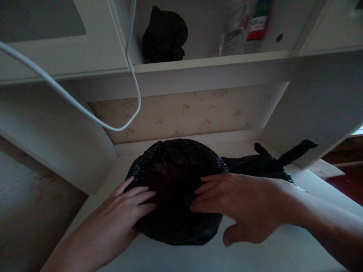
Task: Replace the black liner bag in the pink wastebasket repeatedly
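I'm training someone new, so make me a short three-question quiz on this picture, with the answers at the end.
1. True or false: the left hand and the right hand are at opposite sides of the round, black-lined container.

2. In the picture, where is the black bag with two ends sticking out?
A) Left of the container
B) Right of the container
C) Inside the container

3. Fill in the blank: the cable looping down at the upper left is ____ in colour.

Key: 1. True. 2. B. 3. White.
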Action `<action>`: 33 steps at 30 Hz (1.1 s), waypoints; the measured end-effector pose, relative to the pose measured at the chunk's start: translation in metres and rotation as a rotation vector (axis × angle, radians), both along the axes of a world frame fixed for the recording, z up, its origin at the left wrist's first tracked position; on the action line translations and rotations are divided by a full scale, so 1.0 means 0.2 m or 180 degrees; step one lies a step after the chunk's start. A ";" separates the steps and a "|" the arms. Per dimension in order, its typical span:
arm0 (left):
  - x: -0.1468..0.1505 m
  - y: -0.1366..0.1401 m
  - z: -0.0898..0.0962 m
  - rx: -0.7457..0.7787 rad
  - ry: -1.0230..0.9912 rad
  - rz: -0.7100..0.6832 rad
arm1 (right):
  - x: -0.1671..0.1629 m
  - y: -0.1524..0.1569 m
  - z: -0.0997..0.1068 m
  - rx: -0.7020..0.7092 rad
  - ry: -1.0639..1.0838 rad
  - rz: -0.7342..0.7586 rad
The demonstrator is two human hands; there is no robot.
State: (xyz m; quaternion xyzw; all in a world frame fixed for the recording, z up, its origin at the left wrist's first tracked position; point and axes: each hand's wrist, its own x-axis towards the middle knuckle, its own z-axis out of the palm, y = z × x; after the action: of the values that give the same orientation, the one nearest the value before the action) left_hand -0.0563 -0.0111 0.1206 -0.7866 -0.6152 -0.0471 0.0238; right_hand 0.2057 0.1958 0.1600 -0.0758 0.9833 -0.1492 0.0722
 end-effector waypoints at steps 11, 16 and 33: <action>0.51 0.12 -0.16 0.1265 -0.0203 -0.0328 | -0.10 0.02 -0.15 0.1128 -0.0331 -0.0294; 0.34 0.11 -0.12 0.0838 -0.0560 -0.0388 | -0.03 0.02 -0.13 0.0369 0.0102 -0.0106; 0.49 0.12 -0.14 0.1646 0.0093 -0.0021 | -0.08 -0.01 -0.18 0.0581 0.0277 -0.0036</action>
State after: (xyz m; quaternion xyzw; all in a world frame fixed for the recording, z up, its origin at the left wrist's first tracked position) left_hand 0.0414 0.0128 0.0921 -0.7570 -0.5798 -0.1915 0.2328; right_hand 0.1899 0.1941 0.1240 -0.0698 0.9954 -0.0559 0.0351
